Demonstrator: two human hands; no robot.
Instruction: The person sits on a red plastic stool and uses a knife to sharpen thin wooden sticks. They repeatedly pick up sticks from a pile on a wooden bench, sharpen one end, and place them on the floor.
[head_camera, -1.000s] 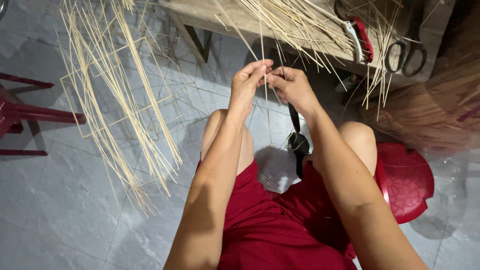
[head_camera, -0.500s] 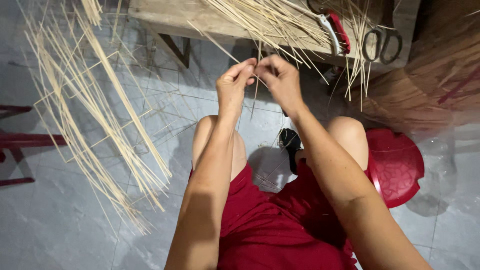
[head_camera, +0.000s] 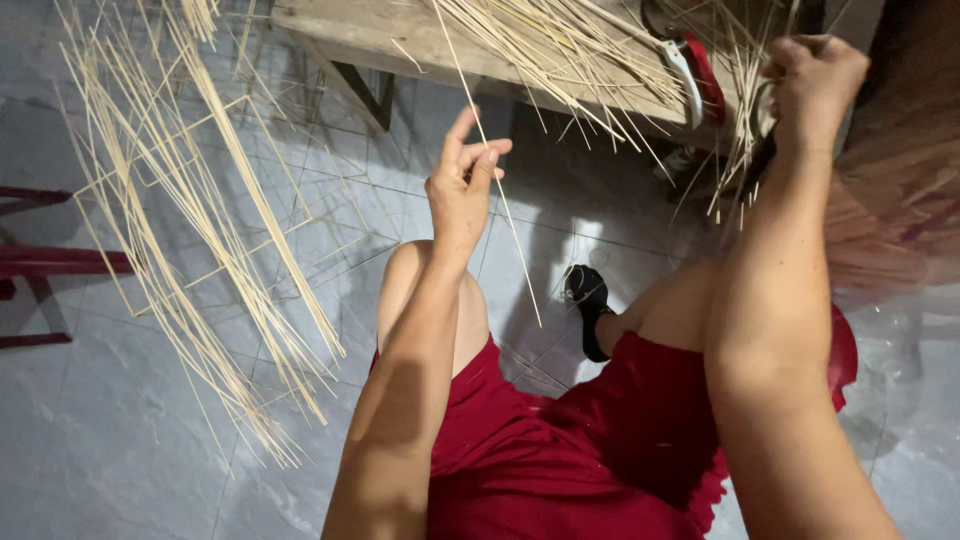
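Note:
My left hand (head_camera: 463, 190) is raised in front of my knee and pinches one long thin pale bamboo strip (head_camera: 515, 260), which slants down from the bench toward the floor. At the upper right, my right hand (head_camera: 815, 80) is closed in a fist at the bench edge, over the dark scissors (head_camera: 763, 115); only a handle loop shows below the fingers. A loose pile of bamboo strips (head_camera: 560, 50) lies across the wooden bench (head_camera: 350, 30).
A partly woven frame of pale strips (head_camera: 200, 230) hangs at the left. A red-and-white tool (head_camera: 695, 70) lies on the bench. A dark red stool (head_camera: 50, 262) stands far left, and a black sandal (head_camera: 588, 300) on the grey tiled floor.
The hands were together working the strips in front of me. They have parted: the right hand moved up and right to the scissors, the left stayed with one strip.

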